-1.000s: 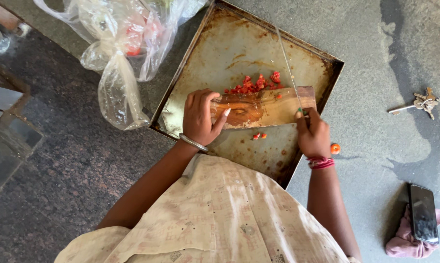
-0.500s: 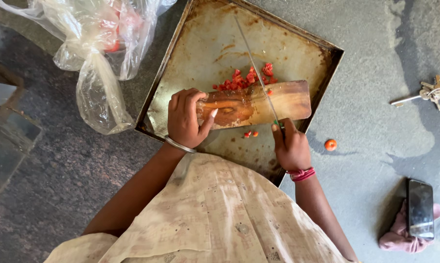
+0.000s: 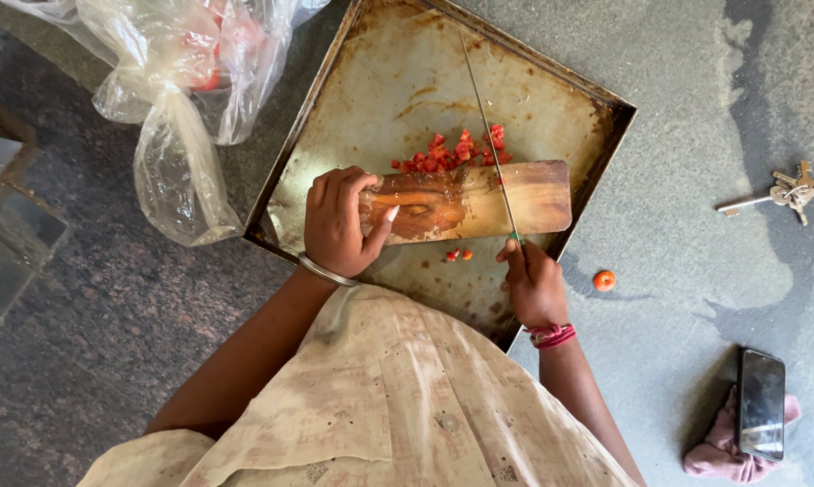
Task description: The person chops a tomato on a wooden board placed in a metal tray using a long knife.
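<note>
Low in the frame, the person's sleeve fills the foreground. Right hand grips a knife, its thin blade running up across the board. Left hand clamps the board's left end, fingers curled over it. Red chopped bits lie just beyond the board in a rusty tray. Lower right, a phone rests on a pink cloth; keys sit at right. A plastic bag sits upper left.

At ten o'clock we note a crumpled clear plastic bag, red contents inside. At four o'clock, a dark phone screen, rectangular, on pink cloth.
</note>
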